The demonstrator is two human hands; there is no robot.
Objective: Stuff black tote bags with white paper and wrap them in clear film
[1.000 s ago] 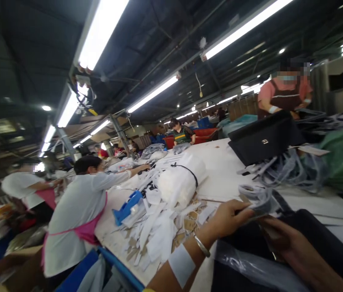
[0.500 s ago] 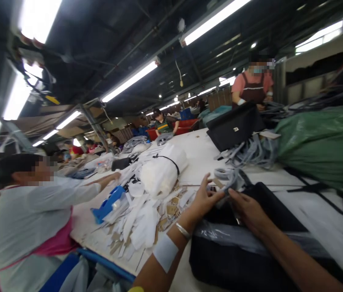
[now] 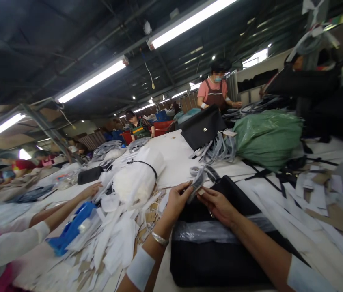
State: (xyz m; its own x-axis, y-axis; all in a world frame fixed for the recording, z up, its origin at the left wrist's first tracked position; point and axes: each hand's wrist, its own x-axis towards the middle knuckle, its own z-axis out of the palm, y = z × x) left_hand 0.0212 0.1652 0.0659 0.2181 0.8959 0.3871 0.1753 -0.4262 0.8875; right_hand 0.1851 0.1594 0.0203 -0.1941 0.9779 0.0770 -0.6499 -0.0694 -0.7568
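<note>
One grey wrapped strap (image 3: 198,181) over the black bag (image 3: 216,259); our left hand (image 3: 177,199) pinches it, our right hand (image 3: 220,206) pinches a small pale piece (image 3: 201,191) beside it. We see white scraps (image 3: 118,239) at left, green sack (image 3: 268,138) beyond.

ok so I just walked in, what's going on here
A person's left grip holds a plastic-wrapped grey strap, while the right grip pinches a small pale piece beside it, above a black bag lying on the white table. Clear plastic lies across the bag. Left of it is a tied white bundle. Farther back, a co-worker in a brown apron stands behind another black item.
</note>
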